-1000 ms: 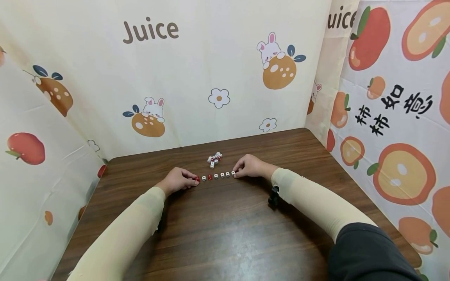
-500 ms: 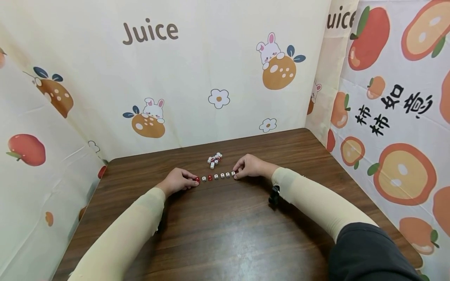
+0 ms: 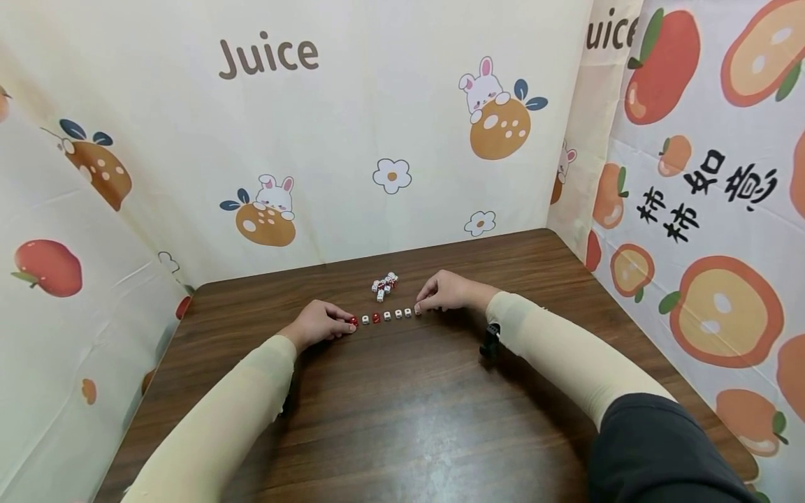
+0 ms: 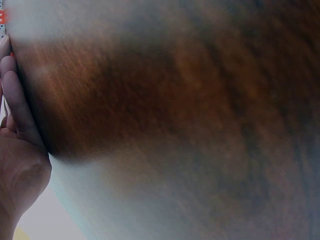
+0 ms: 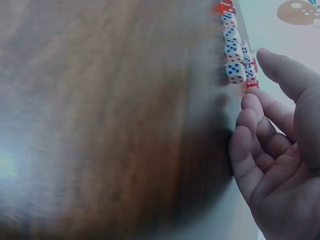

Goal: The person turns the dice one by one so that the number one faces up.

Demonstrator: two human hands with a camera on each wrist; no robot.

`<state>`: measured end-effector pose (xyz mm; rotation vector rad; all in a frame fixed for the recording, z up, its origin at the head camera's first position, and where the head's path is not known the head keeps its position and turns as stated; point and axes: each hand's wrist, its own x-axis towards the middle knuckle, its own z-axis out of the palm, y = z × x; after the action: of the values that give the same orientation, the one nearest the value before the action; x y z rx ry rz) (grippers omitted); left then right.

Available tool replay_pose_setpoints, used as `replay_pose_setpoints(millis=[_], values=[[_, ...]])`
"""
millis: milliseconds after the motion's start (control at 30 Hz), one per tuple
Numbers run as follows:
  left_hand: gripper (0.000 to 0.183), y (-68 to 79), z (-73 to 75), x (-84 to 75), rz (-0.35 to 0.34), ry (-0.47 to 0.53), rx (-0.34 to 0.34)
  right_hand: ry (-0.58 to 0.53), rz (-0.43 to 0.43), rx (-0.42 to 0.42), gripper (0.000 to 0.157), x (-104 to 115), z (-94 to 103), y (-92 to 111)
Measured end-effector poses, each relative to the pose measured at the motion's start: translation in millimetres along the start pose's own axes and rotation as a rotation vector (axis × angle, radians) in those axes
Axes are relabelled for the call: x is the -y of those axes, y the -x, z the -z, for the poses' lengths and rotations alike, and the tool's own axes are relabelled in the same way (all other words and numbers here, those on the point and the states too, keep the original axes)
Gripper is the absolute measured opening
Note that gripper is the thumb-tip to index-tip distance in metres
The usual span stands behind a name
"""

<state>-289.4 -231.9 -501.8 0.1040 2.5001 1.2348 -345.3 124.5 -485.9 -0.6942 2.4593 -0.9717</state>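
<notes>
A short row of small white and red dice (image 3: 387, 316) lies across the brown table. My left hand (image 3: 316, 324) pinches the red die (image 3: 354, 321) at the row's left end between thumb and fingers. At the opposite end, my right hand (image 3: 448, 292) has its fingertips right by the last white die (image 3: 418, 311), which they partly cover in the head view. In the right wrist view, the thumb stands apart from the loosely bent fingers, and a white die (image 5: 235, 73) shows just beyond them. The left wrist view catches only the hand's edge and a bit of red.
Behind the row sits a small heap of white and red dice (image 3: 384, 285). The wooden table (image 3: 402, 405) extends in front of both arms. Printed cloth walls (image 3: 352, 126) enclose its back and sides.
My right hand has shifted up slightly and its fingers have loosened from the last white die, which they now cover more. My left hand stays on the red die.
</notes>
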Motion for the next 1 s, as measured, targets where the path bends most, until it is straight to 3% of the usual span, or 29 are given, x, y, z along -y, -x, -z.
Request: replay_pose_setpoints(millis=[200,700,1000], values=[[0.031,-0.1,1.1,0.1,0.006,-0.006,0.005,-0.049,-0.033,0.014,0.019,0,6.8,-11],[0.029,0.6,0.4,-0.1,0.030,-0.001,0.000,-0.078,-0.131,-0.132,0.029,16,-2.5,-50],[0.027,0.6,0.2,0.0,0.027,0.006,-0.011,0.023,-0.176,-0.180,0.033,23,-9.5,-69]])
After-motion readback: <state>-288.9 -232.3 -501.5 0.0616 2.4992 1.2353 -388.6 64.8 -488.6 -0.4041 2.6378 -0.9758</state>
